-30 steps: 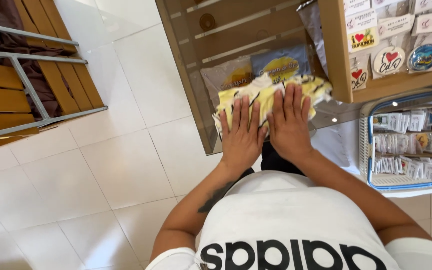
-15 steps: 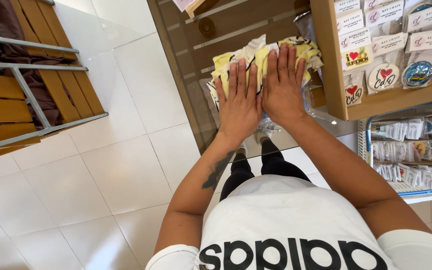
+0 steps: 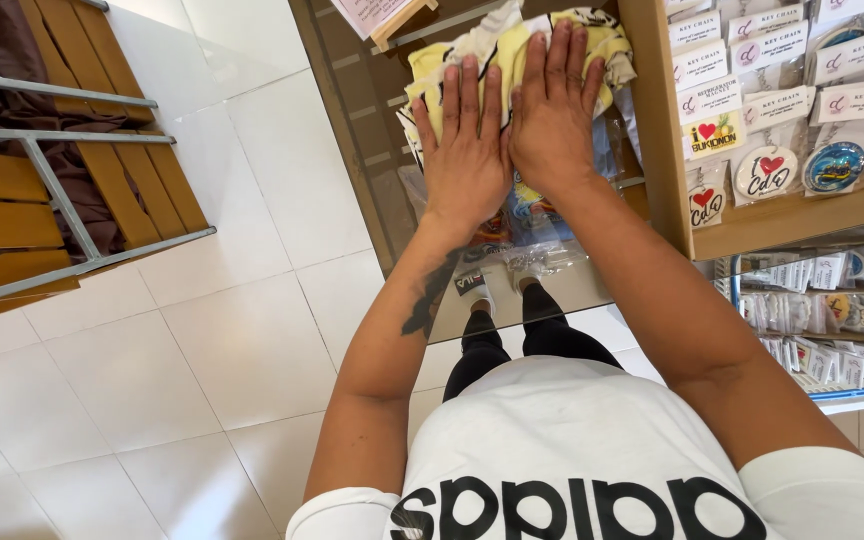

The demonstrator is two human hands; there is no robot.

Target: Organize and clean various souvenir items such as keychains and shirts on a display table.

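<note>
A: Quickly, risks? Both hands flat, fingers spread, gripping nothing: left hand [image 3: 467, 150] and right hand [image 3: 552, 110] just press on the yellow-and-white folded cloth [image 3: 512, 45].
B: Nothing is pinched, so the cloth could slide on the glass counter [image 3: 352, 110] if the palms push forward. The clear plastic packets [image 3: 537, 225] lie right under the wrists; a forearm could drag them off the near edge.
A: Position of the cloth?
B: Directly beneath both palms, touching, sticking out past the fingertips on the far side. The wooden rack of key chains [image 3: 672, 150] stands just beside the right hand's outer edge, so a knock is possible.
</note>
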